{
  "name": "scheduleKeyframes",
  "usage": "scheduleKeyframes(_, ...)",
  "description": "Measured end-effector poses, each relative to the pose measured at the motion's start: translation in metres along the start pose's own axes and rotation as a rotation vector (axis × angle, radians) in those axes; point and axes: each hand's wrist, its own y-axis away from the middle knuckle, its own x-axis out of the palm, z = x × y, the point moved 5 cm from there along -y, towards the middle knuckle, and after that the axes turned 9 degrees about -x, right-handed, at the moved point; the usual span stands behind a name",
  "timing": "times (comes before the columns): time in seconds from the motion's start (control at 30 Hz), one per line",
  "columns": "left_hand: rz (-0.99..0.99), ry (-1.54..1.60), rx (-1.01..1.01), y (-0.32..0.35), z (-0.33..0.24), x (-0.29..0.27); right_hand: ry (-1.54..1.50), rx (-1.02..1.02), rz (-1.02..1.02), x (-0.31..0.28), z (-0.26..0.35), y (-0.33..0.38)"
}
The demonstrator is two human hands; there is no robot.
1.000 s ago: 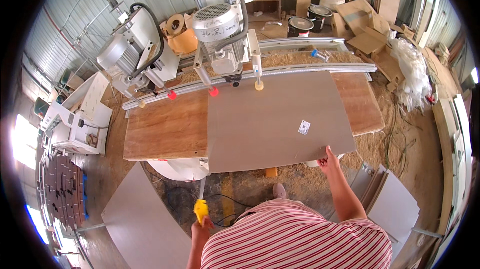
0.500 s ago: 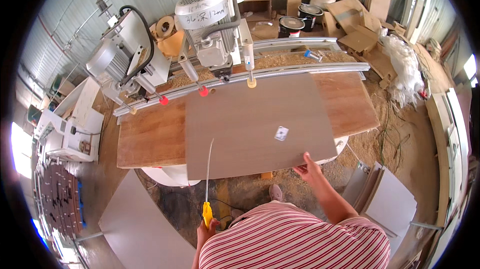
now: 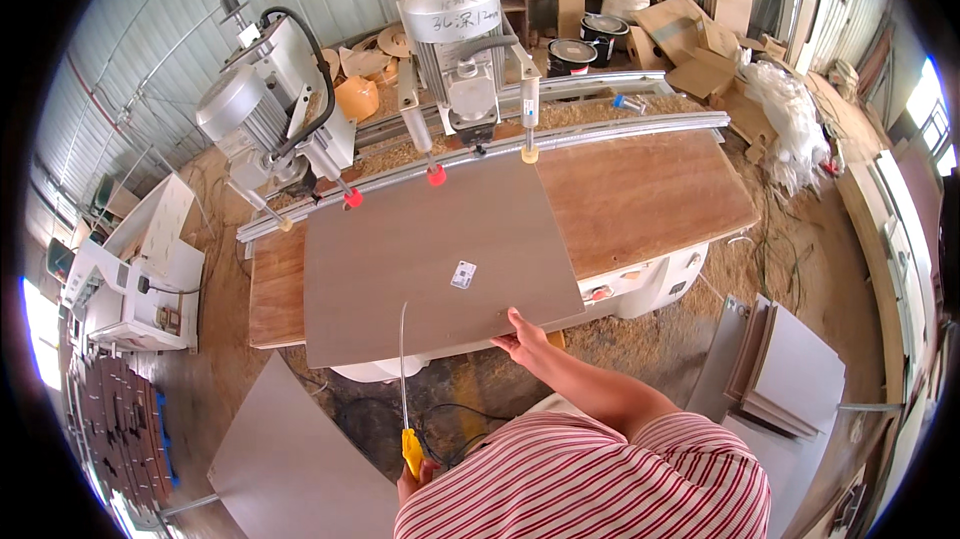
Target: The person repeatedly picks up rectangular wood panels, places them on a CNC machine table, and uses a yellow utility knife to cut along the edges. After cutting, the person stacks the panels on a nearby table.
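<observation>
A flat grey-brown panel [image 3: 400, 239] lies on the machine's wooden table [image 3: 650, 201], its far edge along the metal fence [image 3: 620, 129]. A small white label [image 3: 463, 274] is on its top face. My right hand [image 3: 522, 337] grips the panel's near edge near the right corner, thumb on top and fingers mostly hidden beneath. Low in front of me, my left hand [image 3: 412, 481] is wrapped round the yellow handle of an air blow gun [image 3: 411, 447]. Its long thin nozzle points away from me, the bent tip in front of the panel's near part.
Two drilling heads with motors [image 3: 453, 19] and red and yellow-tipped clamps [image 3: 436, 175] stand over the fence. A large grey panel [image 3: 295, 449] leans at the lower left; stacked panels [image 3: 790, 369] stand at the right. Sawdust, cables, paint buckets [image 3: 572, 57] and cardboard [image 3: 700, 69] lie around.
The panel has slid left along the table with my right hand on its edge, baring more wood on the right. My left hand still holds the air blow gun; the view has shifted slightly.
</observation>
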Motion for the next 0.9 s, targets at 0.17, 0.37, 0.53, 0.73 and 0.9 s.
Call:
scheduleKeyframes(0.17, -0.017, -0.039, 0.02, 0.016, -0.021, -0.027, 0.065, -0.086, -0.024, 0.02, -0.032, 0.004)
scheduleKeyframes(0.37, 0.069, 0.138, -0.004, -0.019, 0.038, -0.042, 0.061, -0.104, -0.068, 0.027, -0.037, 0.007)
scheduleKeyframes(0.53, 0.121, 0.289, -0.001, -0.021, 0.028, -0.04, 0.082, -0.127, -0.04, 0.025, -0.035, 0.005)
scheduleKeyframes(0.73, 0.072, 0.262, -0.022, -0.015, 0.012, -0.04, 0.107, -0.153, -0.042, 0.024, -0.039, 0.001)
scheduleKeyframes(0.9, 0.046, 0.246, -0.142, -0.007, -0.007, -0.035, 0.124, -0.125, -0.063, 0.022, -0.036, 0.002)
